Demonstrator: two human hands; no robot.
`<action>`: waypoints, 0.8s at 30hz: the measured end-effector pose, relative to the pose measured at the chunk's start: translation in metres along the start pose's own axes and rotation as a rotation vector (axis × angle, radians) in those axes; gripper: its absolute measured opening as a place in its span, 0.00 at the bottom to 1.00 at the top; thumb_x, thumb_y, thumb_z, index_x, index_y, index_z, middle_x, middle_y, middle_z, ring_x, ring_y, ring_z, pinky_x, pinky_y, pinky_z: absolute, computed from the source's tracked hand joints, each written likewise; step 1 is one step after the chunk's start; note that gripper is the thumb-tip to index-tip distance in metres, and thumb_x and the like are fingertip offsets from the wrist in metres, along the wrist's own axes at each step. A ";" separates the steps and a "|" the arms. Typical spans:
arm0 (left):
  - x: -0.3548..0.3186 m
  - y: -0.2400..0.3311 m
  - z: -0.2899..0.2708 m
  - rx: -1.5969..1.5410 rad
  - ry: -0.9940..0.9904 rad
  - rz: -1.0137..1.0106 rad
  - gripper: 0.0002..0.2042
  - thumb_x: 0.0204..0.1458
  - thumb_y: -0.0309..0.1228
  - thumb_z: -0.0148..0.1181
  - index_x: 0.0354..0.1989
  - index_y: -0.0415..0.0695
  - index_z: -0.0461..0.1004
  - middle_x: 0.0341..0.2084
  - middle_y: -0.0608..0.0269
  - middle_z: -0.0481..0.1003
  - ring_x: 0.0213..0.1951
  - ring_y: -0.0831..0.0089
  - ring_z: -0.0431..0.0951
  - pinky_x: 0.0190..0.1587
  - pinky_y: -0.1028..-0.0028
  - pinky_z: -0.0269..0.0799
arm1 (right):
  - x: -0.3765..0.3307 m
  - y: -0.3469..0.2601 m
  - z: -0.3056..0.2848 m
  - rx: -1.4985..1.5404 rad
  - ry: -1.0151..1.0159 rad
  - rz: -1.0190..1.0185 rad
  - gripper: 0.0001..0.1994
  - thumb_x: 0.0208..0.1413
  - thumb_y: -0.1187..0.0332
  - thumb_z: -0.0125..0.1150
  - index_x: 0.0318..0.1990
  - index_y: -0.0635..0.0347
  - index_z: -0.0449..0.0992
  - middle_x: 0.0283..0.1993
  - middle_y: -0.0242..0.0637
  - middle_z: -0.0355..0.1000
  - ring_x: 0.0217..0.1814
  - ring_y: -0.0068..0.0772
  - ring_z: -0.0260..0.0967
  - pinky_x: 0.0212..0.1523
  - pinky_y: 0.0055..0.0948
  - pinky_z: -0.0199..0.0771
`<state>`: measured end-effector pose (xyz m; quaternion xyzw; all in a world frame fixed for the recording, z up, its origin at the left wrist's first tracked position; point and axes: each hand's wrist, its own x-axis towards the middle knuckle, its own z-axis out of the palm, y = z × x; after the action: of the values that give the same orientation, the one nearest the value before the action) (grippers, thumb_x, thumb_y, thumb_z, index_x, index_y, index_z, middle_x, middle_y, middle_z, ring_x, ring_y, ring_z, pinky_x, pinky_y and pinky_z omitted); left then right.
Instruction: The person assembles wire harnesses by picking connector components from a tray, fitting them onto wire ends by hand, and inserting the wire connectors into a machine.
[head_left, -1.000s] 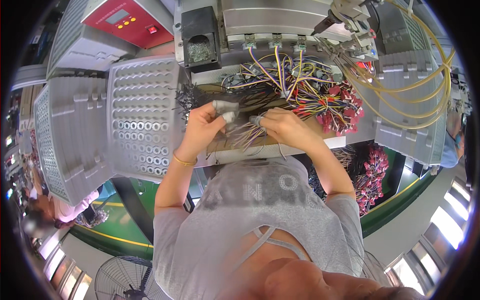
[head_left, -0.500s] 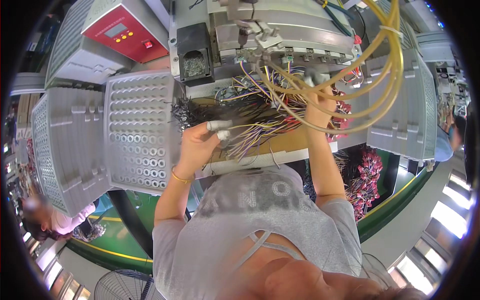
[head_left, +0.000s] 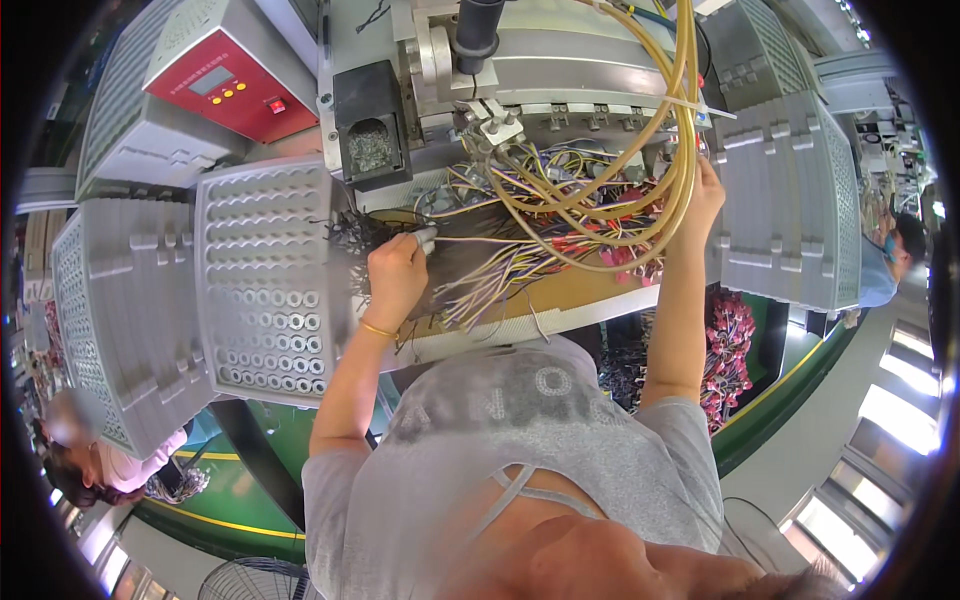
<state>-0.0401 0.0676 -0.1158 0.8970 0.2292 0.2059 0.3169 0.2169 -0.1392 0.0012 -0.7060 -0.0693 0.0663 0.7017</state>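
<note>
Loose bundle of thin white, yellow and purple plastic-coated wires (head_left: 505,270): fanned over a flat brown board (head_left: 590,288), directly in front of the person. Single long pale wire (head_left: 480,239): stretched rightward from the left hand, above the board. Left hand (head_left: 398,272), whitish covers on its fingertips: thumb and fingers pinched closed on the left end of the pale wire. Right hand (head_left: 704,195): raised toward the right end of the bench, just right of translucent yellow looped tubing (head_left: 686,140); fingertips partly obscured, cannot tell whether they grip anything. Heap of thin black strands (head_left: 348,235): just left of the left hand. Light-grey moulded tray with scalloped rows (head_left: 255,240): farther left, silver rings (head_left: 290,322) in its nearer rows. Square-edged black box (head_left: 375,90), holding whitish fragments: beyond the left hand. Silver metal machine (head_left: 580,75): behind the wires. Red-fronted control box with yellow buttons (head_left: 225,95): far left
</note>
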 end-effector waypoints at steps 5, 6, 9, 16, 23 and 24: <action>0.007 0.012 -0.009 -0.088 -0.003 -0.117 0.10 0.42 0.23 0.57 0.35 0.42 0.75 0.19 0.57 0.71 0.18 0.72 0.69 0.23 0.76 0.63 | -0.013 0.009 0.028 0.061 0.094 -0.068 0.08 0.46 0.74 0.49 0.32 0.67 0.72 0.21 0.26 0.65 0.16 0.12 0.56 0.15 0.15 0.55; 0.007 0.018 -0.014 -0.166 -0.042 -0.203 0.10 0.43 0.24 0.57 0.36 0.42 0.75 0.20 0.59 0.72 0.18 0.77 0.69 0.23 0.78 0.64 | -0.021 0.007 0.037 0.054 0.080 0.004 0.08 0.46 0.74 0.50 0.32 0.67 0.72 0.19 0.24 0.64 0.16 0.11 0.54 0.14 0.15 0.52; 0.004 0.022 -0.021 -0.360 0.035 -0.239 0.10 0.44 0.24 0.59 0.37 0.41 0.75 0.24 0.64 0.75 0.22 0.86 0.68 0.24 0.84 0.65 | -0.029 0.024 0.053 0.065 -0.168 0.066 0.06 0.46 0.76 0.49 0.30 0.66 0.72 0.16 0.20 0.59 0.15 0.09 0.49 0.14 0.14 0.47; -0.005 0.044 -0.053 -0.694 -0.075 -0.354 0.11 0.44 0.20 0.58 0.38 0.35 0.73 0.28 0.66 0.74 0.25 0.84 0.70 0.28 0.85 0.67 | -0.033 0.020 0.080 0.059 -0.210 0.080 0.14 0.45 0.72 0.51 0.15 0.58 0.54 0.10 0.28 0.53 0.08 0.21 0.57 0.06 0.20 0.51; -0.004 0.071 -0.073 -0.603 -0.122 -0.152 0.10 0.42 0.18 0.57 0.36 0.35 0.73 0.22 0.64 0.72 0.25 0.81 0.70 0.26 0.83 0.65 | -0.038 0.026 0.106 0.226 -0.047 0.173 0.09 0.48 0.71 0.49 0.20 0.65 0.63 0.12 0.32 0.59 0.13 0.31 0.66 0.12 0.23 0.66; -0.003 0.074 -0.077 -0.382 -0.143 -0.042 0.11 0.40 0.19 0.58 0.35 0.35 0.74 0.21 0.63 0.72 0.24 0.79 0.70 0.25 0.82 0.64 | -0.036 0.027 0.110 0.396 -0.005 0.160 0.09 0.49 0.71 0.48 0.21 0.67 0.65 0.13 0.33 0.62 0.14 0.33 0.68 0.14 0.25 0.68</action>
<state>-0.0615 0.0509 -0.0121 0.8280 0.1813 0.1748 0.5011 0.1612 -0.0385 -0.0267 -0.5576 -0.0003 0.1360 0.8189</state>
